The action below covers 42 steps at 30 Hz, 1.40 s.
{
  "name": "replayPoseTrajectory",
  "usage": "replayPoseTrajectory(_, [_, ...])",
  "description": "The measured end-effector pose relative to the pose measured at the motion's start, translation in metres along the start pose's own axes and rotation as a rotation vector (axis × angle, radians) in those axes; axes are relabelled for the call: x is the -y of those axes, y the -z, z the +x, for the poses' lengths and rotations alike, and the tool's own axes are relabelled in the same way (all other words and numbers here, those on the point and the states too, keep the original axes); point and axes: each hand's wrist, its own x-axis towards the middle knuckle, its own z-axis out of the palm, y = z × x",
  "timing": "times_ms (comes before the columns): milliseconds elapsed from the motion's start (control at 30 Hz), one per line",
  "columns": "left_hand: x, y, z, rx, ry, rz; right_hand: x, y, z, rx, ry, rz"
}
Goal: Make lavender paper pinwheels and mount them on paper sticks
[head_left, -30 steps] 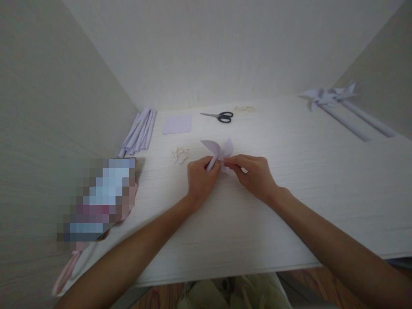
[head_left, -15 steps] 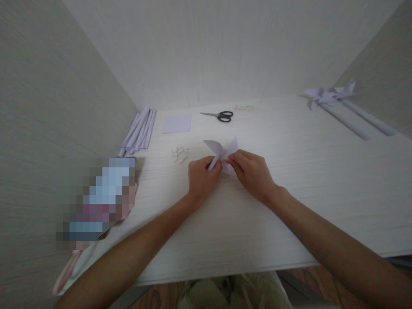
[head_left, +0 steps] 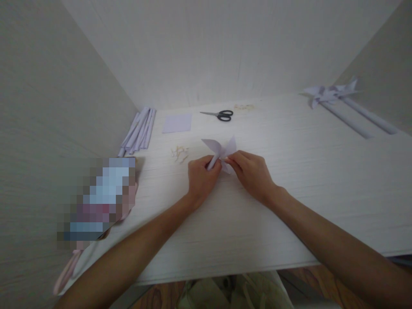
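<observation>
Right fingers (head_left: pixel 237 160) nudged inward, pinching paper pinwheel (head_left: pixel 217 148) near its middle, left fingers (head_left: pixel 216 168) closed around its rolled stick (head_left: pixel 212 162)

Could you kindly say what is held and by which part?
The left hand holds a paper pinwheel by its stick; the right hand pinches near its centre.
</observation>
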Motion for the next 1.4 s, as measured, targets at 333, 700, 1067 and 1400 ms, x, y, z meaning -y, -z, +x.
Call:
replayPoseTrajectory(333, [-0.0011, -0.0005, -0.0004, 0.004, -0.011, 0.009, -0.0008, -0.0017, -0.0001, 0.017, -0.023, -0.056])
replayPoseTrajectory(700, [-0.0007, -0.0006, -0.0009, 0.003, -0.014, -0.005, -0.0009, -0.0018, -0.0011, -0.009, 0.034, 0.058])
replayPoseTrajectory(1067, [0.0, -0.0001, 0.0007, -0.01, 0.002, 0.004, -0.0021, -0.0007, -0.0002, 0.03, 0.069, 0.048])
replayPoseTrajectory(1400, [-0.0001, -0.0012, -0.0001, -0.009, 0.014, -0.042, -0.0067, -0.0048, -0.0016, -0.121, 0.009, 0.22])
